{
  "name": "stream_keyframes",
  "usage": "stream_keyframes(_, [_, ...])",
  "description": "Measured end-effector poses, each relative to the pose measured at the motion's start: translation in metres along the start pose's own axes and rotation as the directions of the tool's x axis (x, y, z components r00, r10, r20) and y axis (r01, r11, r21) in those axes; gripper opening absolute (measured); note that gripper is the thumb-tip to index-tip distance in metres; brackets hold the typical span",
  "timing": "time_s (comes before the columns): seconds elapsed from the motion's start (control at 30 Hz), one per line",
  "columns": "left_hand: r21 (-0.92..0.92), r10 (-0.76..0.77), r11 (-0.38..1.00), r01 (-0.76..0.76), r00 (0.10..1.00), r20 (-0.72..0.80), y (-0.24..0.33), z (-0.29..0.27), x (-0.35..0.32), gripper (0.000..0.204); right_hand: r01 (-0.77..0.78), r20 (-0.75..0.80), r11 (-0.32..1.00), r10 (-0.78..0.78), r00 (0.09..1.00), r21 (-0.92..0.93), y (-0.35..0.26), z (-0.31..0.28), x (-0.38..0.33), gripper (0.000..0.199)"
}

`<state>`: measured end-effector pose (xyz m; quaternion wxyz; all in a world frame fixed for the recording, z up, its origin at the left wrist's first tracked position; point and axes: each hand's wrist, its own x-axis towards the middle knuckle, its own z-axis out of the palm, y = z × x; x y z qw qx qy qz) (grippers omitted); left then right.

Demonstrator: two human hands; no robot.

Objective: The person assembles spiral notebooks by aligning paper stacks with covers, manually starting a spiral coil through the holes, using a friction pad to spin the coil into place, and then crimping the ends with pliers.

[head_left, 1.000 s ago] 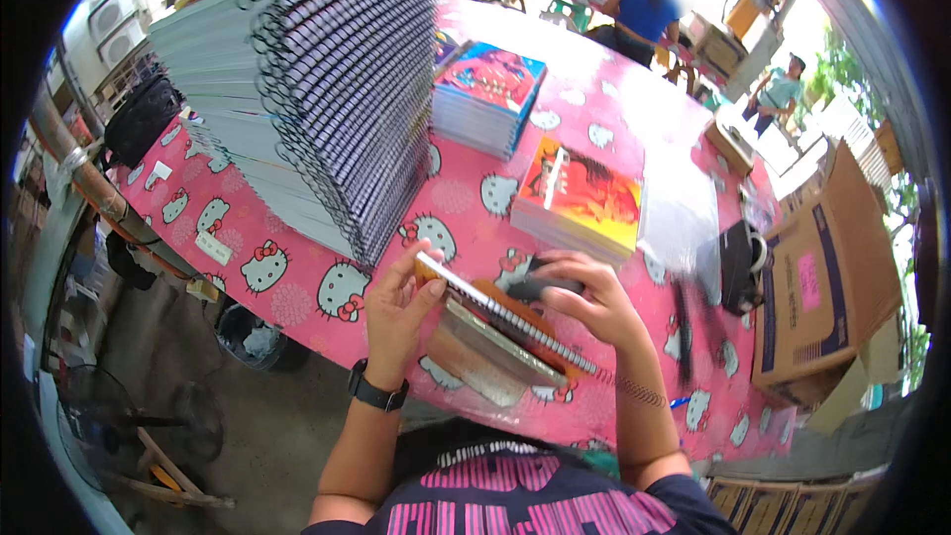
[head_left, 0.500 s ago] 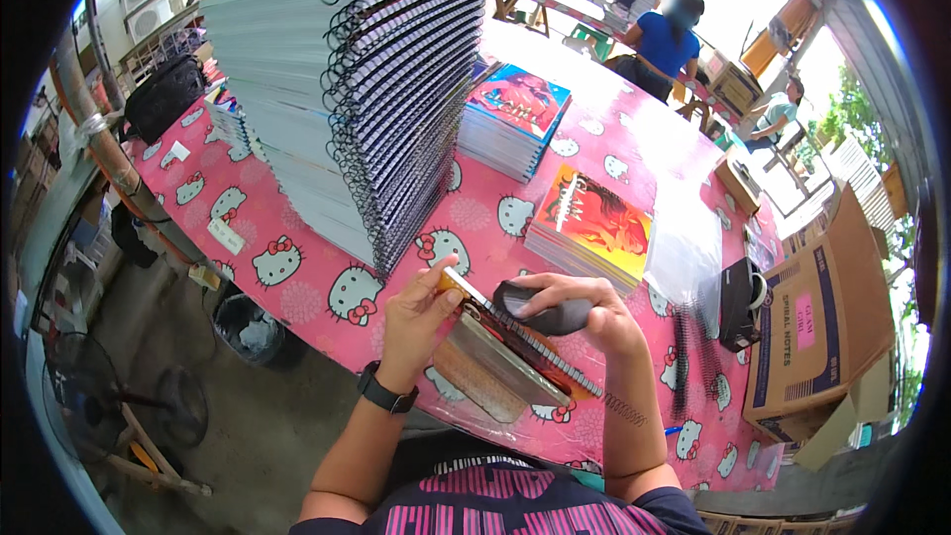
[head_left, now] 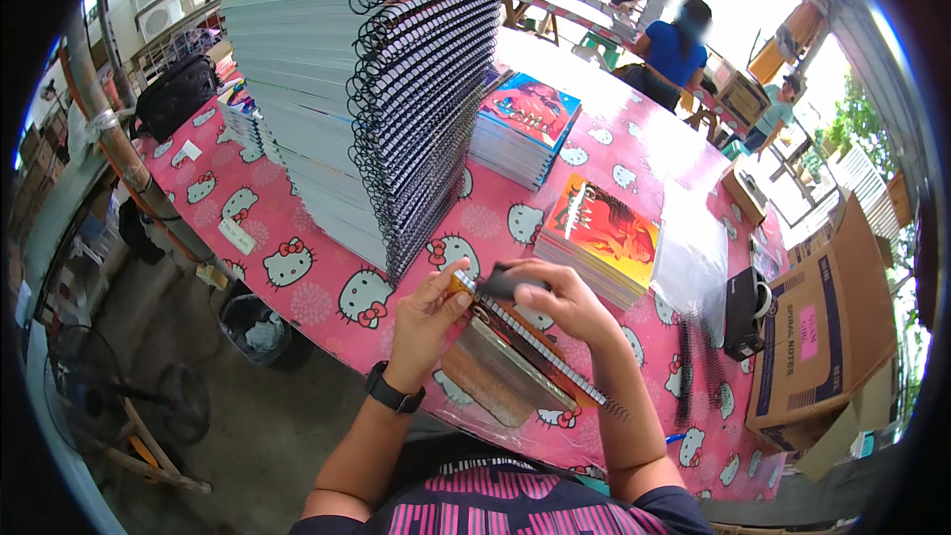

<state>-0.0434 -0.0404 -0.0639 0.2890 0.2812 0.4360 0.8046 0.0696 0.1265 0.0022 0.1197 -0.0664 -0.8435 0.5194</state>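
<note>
My left hand, with a dark watch on its wrist, pinches the upper-left end of a spiral notebook tilted on its edge. A thin black coil runs through the punched spine and sticks out past its lower-right end, beside my right forearm. Closed around a rounded dark grey tool, my right hand holds it at the spine's upper-left end, close to my left fingertips. What kind of tool it is does not show. Below the notebook lies a brown board with a greyish bar along it.
A tall stack of spiral notebooks rises at the left. Two shorter stacks, one with blue covers and one with orange covers, stand beyond my hands. Loose black coils, a black case and a cardboard box are at the right.
My right hand and the dark tool have shifted left along the spine toward my left hand. Less of the coil sticks out at the lower-right end. The view has shifted slightly.
</note>
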Motion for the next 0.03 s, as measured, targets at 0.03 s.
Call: stream_keyframes(0.03, [0.007,-0.004,1.0,0.004,1.0,0.006,0.0016,-0.0003,-0.0008,0.044,0.001,-0.008,1.0,-0.001,1.0,0.007,0.0028,0.0008,-0.0025,0.05])
